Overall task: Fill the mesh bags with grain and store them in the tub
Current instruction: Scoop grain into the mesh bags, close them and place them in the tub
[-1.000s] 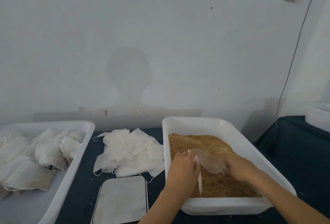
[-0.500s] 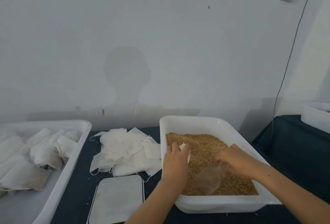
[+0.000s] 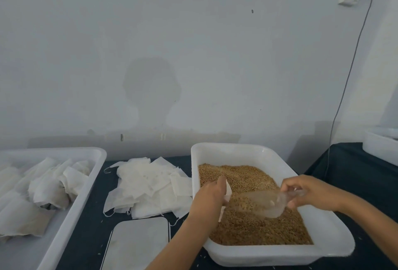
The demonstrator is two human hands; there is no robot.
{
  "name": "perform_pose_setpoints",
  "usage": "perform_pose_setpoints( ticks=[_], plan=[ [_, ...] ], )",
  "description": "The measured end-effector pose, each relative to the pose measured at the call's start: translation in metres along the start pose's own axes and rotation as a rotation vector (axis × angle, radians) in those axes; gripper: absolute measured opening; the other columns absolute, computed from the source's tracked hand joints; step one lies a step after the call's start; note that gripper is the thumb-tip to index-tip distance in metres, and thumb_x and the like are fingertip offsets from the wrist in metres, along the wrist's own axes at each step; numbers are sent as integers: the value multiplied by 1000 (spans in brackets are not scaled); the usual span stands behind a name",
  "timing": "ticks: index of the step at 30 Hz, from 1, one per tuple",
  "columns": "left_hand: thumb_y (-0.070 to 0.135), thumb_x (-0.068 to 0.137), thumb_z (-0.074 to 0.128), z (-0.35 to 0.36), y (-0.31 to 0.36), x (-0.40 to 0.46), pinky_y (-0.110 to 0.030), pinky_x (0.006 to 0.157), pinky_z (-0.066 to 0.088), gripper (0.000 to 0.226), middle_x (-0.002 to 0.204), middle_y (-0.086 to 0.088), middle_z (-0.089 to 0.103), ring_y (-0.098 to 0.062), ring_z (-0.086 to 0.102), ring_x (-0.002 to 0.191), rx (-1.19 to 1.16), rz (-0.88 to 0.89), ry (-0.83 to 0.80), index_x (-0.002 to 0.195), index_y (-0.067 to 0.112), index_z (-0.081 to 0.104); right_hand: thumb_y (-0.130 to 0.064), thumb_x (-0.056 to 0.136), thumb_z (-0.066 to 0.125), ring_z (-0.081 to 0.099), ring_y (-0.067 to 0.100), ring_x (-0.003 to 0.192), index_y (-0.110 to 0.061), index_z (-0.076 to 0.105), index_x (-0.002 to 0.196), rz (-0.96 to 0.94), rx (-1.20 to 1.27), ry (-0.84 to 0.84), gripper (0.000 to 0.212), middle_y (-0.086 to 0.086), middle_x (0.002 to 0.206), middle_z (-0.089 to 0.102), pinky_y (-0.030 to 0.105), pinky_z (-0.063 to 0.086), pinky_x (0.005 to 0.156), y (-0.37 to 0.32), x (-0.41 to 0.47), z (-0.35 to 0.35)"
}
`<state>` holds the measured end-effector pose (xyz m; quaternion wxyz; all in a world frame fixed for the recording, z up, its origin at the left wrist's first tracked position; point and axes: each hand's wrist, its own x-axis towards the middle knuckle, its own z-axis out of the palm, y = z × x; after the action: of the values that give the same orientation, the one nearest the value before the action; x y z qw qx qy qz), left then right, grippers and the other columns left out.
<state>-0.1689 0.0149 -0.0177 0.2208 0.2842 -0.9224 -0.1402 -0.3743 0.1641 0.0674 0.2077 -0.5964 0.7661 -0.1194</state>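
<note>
Head view. Step in hand, as judged: load the bag from the scoop. Bring the scoop lip over the bag mouth and tip slowly above the grain so spills fall back into the tray.

The left hand pinches the bag at 9 o'clock of the scoop. The right hand, at 3 o'clock, grips the scoop handle, fingers curled.

The tub with filled bags sits at 9 o'clock on the worktop.

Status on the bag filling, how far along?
Done: several filled bags lie in the left tub. In hand: left hand holds a bag over the grain; right hand holds a loaded scoop. Left: a pile of empty bags.
</note>
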Motion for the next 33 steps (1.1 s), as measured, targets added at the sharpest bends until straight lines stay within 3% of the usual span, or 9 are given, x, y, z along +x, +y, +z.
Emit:
perform_pose_setpoints(
  ticks=[4,7,12,16,20,23,28,30,33],
  plan=[
    [17,88,64,0,0,5,-15,53,30,17,101,-8,62,-6,38,66,-57,1,-63,90,16,47,-17,82,71,59,2,87,-15,67,85,23,-24,86,6,-6,87,66,22,43,84,0,-3,-18],
    [20,87,64,-1,1,5,-16,63,30,18,108,-7,57,-8,39,80,-77,68,-60,97,6,58,-18,82,71,58,1,85,-22,64,78,32,-80,123,9,-10,82,63,23,43,82,-6,-2,-24],
    [19,86,65,-11,5,2,-16,77,31,23,113,-8,54,-19,49,103,-102,99,-63,99,1,61,-20,83,70,58,9,90,-31,56,72,49,-199,90,20,-11,84,60,35,47,89,-23,2,-24],
    [20,87,64,-15,8,-2,-22,87,37,23,114,-8,54,-18,49,106,-100,107,-59,101,2,61,-27,84,68,56,6,97,-30,61,87,92,-347,82,8,-17,90,57,26,43,83,-35,8,-26],
    [21,86,64,-16,9,-3,-22,88,37,22,113,-6,55,-17,48,107,-96,110,-62,100,3,62,-34,85,66,57,8,96,-38,57,86,152,-481,90,10,-20,90,57,40,46,91,-47,12,-29],
    [21,86,65,-15,9,-3,-20,86,36,21,112,-4,55,-15,48,105,-103,115,-49,98,4,63,-38,85,65,57,9,92,-42,57,85,163,-541,109,10,-23,81,55,42,46,90,-52,15,-31],
    [23,85,65,-11,7,-4,-16,80,31,20,109,-4,55,-12,47,99,-107,134,-26,94,6,63,-35,84,65,52,3,75,-41,60,93,125,-602,167,12,-22,69,49,26,43,71,-54,17,-32],
    [23,84,66,-10,6,-4,-16,79,30,20,108,-4,56,-10,44,95,-107,140,-20,93,6,63,-33,84,66,45,-4,63,-36,62,97,102,-623,185,14,-20,67,48,18,29,56,-54,18,-32],
    [23,85,66,-8,4,-4,-13,78,29,17,108,-1,55,-4,38,89,-98,159,2,91,8,62,-32,85,65,43,-4,62,-35,63,99,105,-652,199,15,-20,68,47,18,22,52,-55,17,-32]
  ],
)
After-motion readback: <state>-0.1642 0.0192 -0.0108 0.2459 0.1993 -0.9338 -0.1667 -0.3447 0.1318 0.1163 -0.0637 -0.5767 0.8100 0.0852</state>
